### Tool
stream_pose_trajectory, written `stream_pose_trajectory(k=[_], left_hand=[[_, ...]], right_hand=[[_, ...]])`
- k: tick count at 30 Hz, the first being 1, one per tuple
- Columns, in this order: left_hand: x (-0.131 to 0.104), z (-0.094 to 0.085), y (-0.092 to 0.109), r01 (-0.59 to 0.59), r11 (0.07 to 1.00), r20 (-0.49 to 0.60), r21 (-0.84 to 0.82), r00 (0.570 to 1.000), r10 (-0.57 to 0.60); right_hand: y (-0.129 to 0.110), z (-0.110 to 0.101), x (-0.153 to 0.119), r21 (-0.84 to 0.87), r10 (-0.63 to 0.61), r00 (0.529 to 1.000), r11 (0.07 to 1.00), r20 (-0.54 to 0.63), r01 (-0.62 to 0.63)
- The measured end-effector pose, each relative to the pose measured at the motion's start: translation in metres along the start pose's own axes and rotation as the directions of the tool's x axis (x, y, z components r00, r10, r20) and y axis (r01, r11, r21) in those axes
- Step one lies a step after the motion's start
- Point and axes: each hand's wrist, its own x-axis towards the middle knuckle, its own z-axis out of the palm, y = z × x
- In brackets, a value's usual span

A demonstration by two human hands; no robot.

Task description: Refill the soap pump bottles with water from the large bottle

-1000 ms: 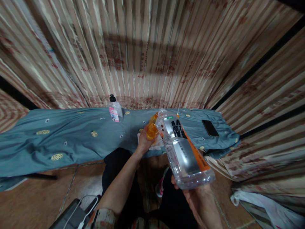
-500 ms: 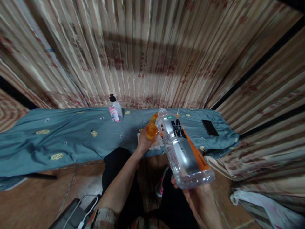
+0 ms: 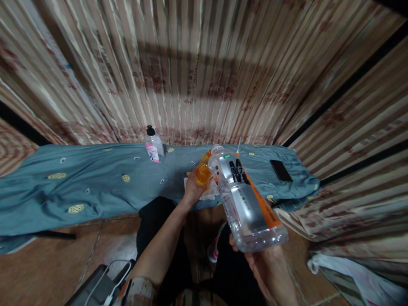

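Observation:
My right hand (image 3: 270, 267) grips the base of a large clear plastic bottle (image 3: 245, 199) with a silver and orange label, tilted with its open neck pointing away toward the table. My left hand (image 3: 193, 187) holds a small orange container (image 3: 203, 173) right at the bottle's neck, over the front edge of a table covered in blue-grey cloth (image 3: 95, 182). White paper or tissue (image 3: 212, 191) lies on the cloth under my left hand.
A small clear bottle with a black cap and pink label (image 3: 153, 146) stands at the back of the table. A dark phone (image 3: 281, 171) lies at the right end. Striped curtains (image 3: 204, 72) hang behind. A white bag (image 3: 357, 280) and cables (image 3: 108, 284) lie on the floor.

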Motion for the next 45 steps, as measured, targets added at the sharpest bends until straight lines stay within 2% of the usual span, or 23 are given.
stream_pose_trajectory(k=[11, 20, 34, 45], left_hand=[[-0.001, -0.001, 0.001, -0.015, 0.999, 0.0, 0.032, 1.0, 0.015], [-0.001, 0.0, 0.002, -0.027, 1.0, 0.001, 0.006, 1.0, 0.027], [-0.001, -0.001, 0.002, -0.009, 1.0, 0.01, 0.018, 1.0, 0.009], [-0.001, 0.001, -0.003, -0.014, 0.999, -0.005, 0.029, 1.0, 0.015]], right_hand=[[-0.009, 0.009, -0.001, 0.005, 0.005, 1.0, 1.0, 0.009, -0.005], [-0.004, 0.003, -0.001, -0.004, -0.013, 1.0, 1.0, 0.003, 0.013], [-0.013, 0.013, -0.001, -0.03, 0.024, 1.0, 0.999, 0.001, -0.024], [-0.008, 0.009, 0.002, 0.0, -0.007, 1.0, 1.0, 0.009, 0.007]])
